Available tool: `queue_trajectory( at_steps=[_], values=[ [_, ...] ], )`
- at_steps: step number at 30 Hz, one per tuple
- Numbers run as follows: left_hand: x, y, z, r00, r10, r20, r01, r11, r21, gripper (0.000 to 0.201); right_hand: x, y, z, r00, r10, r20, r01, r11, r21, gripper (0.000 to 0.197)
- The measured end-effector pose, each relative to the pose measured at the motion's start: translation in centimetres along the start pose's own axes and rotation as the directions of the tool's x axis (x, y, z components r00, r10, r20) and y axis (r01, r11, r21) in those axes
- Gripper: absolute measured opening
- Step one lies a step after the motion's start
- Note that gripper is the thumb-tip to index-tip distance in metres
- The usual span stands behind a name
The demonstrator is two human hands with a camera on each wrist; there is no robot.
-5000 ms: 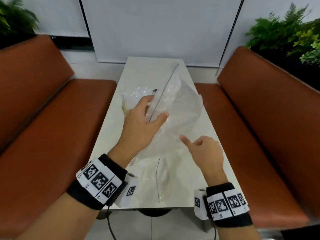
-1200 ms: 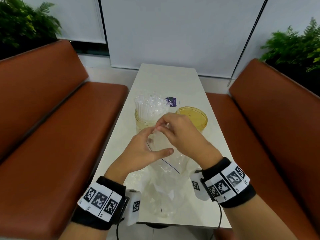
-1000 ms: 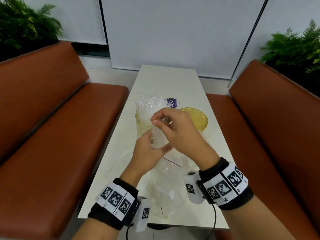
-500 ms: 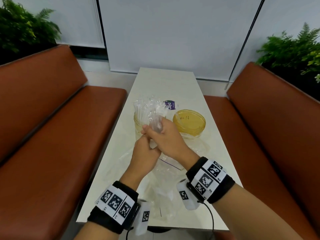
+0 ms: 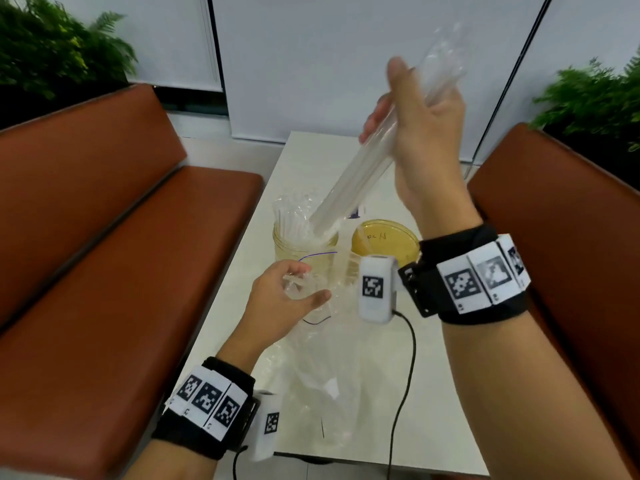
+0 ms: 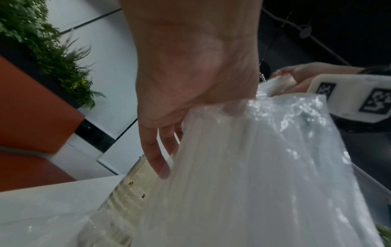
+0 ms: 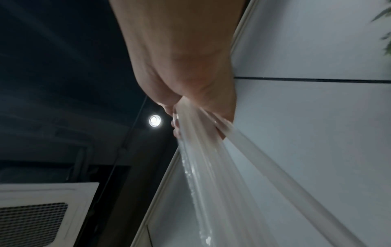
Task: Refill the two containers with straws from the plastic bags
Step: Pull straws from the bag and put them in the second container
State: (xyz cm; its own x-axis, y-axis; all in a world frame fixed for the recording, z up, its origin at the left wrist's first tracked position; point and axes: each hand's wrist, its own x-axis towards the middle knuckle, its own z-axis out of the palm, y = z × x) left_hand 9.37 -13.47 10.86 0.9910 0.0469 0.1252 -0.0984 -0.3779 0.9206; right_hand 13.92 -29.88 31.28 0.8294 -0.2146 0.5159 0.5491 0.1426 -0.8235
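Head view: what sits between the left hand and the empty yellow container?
Crumpled clear plastic bag, gripped by the left hand; beyond it the empty yellow container.

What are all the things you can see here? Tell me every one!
Straw bundle: one, clear, lifted in the air, slanting.
Left jar: one, yellowish, on the table, holding straws.
Right jar: one, yellowish, beside the left jar; no straws seen in it.
Bags: clear, count unclear, crumpled on the table's near end.
Table: one, white, between the benches.
Benches: two, brown, one each side.
Plants: green, both far corners.
Left hand: grips a bag's mouth.
Right hand: grips the straw bundle.
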Motion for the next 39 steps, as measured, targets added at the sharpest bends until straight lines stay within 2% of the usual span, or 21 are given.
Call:
queue_trajectory(
  at_steps=[2, 6, 8, 11, 15, 18, 20, 21, 23, 25, 27, 29, 31, 32, 34, 35, 36, 38, 39],
  values=[
    [0.3, -0.4, -0.3, 1.000, 0.001, -0.011, -0.001, 1.000, 0.005, 0.049, 1.3, 0.1, -1.4, 0.998, -0.031, -0.056, 0.033, 0.999, 0.030, 0.019],
    [0.4, -1.1, -1.6, 1.000, -0.027, -0.008, 0.027, 1.000, 0.003, 0.046, 3.5, 2.6, -4.6, 0.985, -0.100, -0.142, 0.092, 0.994, -0.063, 0.024],
    [0.2, -1.1, -2.2, 0.999, -0.031, -0.018, 0.031, 1.000, 0.000, 0.044, 4.4, 5.2, -6.1, 0.982, -0.089, -0.164, 0.065, 0.987, -0.144, 0.026],
    [0.1, -1.1, -2.8, 0.999, -0.036, -0.021, 0.036, 0.999, 0.002, 0.042, 4.8, 10.4, -7.6, 0.992, 0.003, -0.124, -0.037, 0.960, -0.276, 0.017],
    [-0.2, -1.1, -3.0, 0.998, -0.046, -0.037, 0.045, 0.999, -0.023, 0.039, 3.6, 17.3, -9.2, 0.985, 0.170, -0.039, -0.167, 0.855, -0.491, 0.045],
    [-0.4, -0.8, -2.8, 0.999, -0.021, -0.043, 0.020, 1.000, -0.009, 0.037, 2.6, 20.7, -10.4, 0.956, 0.282, -0.079, -0.261, 0.700, -0.665, 0.060],
    [-0.6, -0.4, -2.7, 0.999, -0.007, -0.033, 0.007, 1.000, 0.005, 0.036, 2.1, 21.2, -10.8, 0.923, 0.359, -0.137, -0.347, 0.624, -0.700, 0.058],
    [-0.7, -0.2, -2.7, 1.000, -0.005, -0.027, 0.005, 1.000, 0.003, 0.036, 1.8, 21.1, -10.9, 0.917, 0.366, -0.160, -0.370, 0.628, -0.684, 0.065],
    [-0.9, 0.1, -2.6, 1.000, -0.004, -0.018, 0.004, 1.000, -0.012, 0.034, 1.5, 20.6, -11.2, 0.931, 0.322, -0.172, -0.356, 0.694, -0.626, 0.093],
    [-0.9, 0.4, -2.5, 1.000, -0.013, -0.004, 0.013, 1.000, -0.025, 0.031, 1.0, 19.7, -11.3, 0.948, 0.274, -0.160, -0.314, 0.733, -0.603, 0.104],
    [-0.9, 0.6, -2.4, 0.999, -0.032, 0.023, 0.033, 0.999, -0.036, 0.026, 0.8, 18.3, -11.0, 0.965, 0.213, -0.156, -0.262, 0.705, -0.659, 0.092],
    [-0.9, 0.9, -2.3, 0.998, -0.040, 0.055, 0.044, 0.997, -0.070, 0.030, 0.6, 16.0, -10.4, 0.990, 0.085, -0.110, -0.138, 0.682, -0.718, 0.058],
    [-0.9, 1.1, -2.2, 0.997, -0.037, 0.069, 0.043, 0.995, -0.087, 0.039, -0.2, 13.1, -9.2, 0.999, -0.034, 0.022, 0.040, 0.737, -0.674, 0.024],
    [-0.9, 1.2, -2.1, 0.997, -0.033, 0.071, 0.040, 0.995, -0.090, 0.042, -0.9, 11.7, -8.3, 0.993, -0.051, 0.111, 0.110, 0.772, -0.627, 0.012],
    [-0.9, 1.1, -2.0, 0.997, -0.032, 0.076, 0.039, 0.995, -0.092, 0.048, -2.9, 9.0, -6.4, 0.954, 0.010, 0.300, 0.169, 0.808, -0.564, 0.009],
    [-0.8, 1.1, -2.0, 0.996, -0.032, 0.080, 0.039, 0.995, -0.091, 0.051, -4.1, 7.9, -5.6, 0.914, 0.081, 0.399, 0.179, 0.800, -0.573, 0.014],
    [-0.8, 1.0, -1.9, 0.996, -0.033, 0.082, 0.040, 0.995, -0.092, 0.052, -5.3, 7.2, -5.0, 0.849, 0.173, 0.500, 0.214, 0.752, -0.624, 0.020],
    [-0.6, 0.9, -1.8, 0.996, -0.032, 0.078, 0.040, 0.994, -0.105, 0.053, -7.4, 6.9, -4.4, 0.654, 0.419, 0.630, 0.394, 0.521, -0.757, 0.039],
    [-0.6, 0.9, -1.7, 0.996, -0.033, 0.078, 0.042, 0.993, -0.114, 0.053, -8.3, 7.2, -4.3, 0.565, 0.547, 0.618, 0.492, 0.378, -0.785, 0.053]
  ],
)
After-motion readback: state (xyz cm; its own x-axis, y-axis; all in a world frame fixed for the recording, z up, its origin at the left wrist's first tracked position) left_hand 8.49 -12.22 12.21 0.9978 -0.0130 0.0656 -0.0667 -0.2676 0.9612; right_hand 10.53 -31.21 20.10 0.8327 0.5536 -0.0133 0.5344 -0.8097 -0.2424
